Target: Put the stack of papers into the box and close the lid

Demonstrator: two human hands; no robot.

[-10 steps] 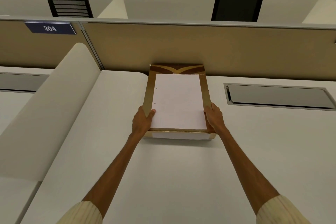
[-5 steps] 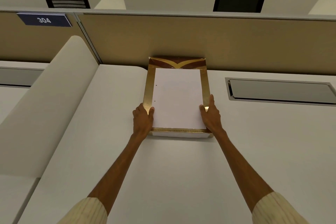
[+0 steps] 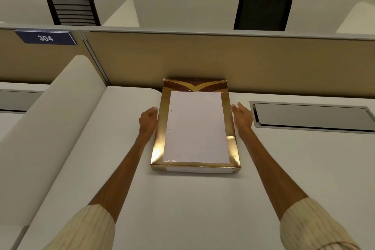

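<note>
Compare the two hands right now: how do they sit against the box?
The left hand lies close along the box side, fingers curled, seemingly touching it; the right hand is flatter and open, palm turned toward the box with a small gap. Neither hand holds anything. Both flank the box around its middle, above the desk, with the papers lying inside.

We see soft, even, warm indoor light with no hard shadows; only a faint shadow lies on the table (image 3: 182, 205) under the near edge of the box (image 3: 160, 140). Its gold rim throws bright glare at both near corners. The wide lens bends the partition (image 3: 223, 63) and stretches the sleeves (image 3: 85, 229) at the bottom corners. Detail is slightly soft throughout.
</note>
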